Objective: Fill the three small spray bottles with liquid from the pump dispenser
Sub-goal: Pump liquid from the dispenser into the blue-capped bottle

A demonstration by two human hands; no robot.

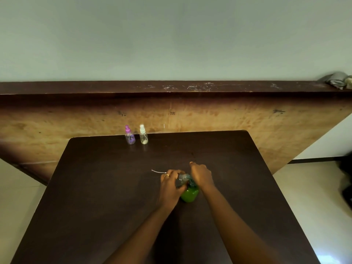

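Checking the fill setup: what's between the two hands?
In the head view, a small clear bottle, gripped by the left hand, at the pump of the green dispenser, under the right hand.

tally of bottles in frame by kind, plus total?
Small spray bottles: 3 (purple-capped bottle, white-capped bottle, clear bottle gripped in the left hand)
Pump dispensers: 1 (green pump dispenser, under the right hand)
Total: 4
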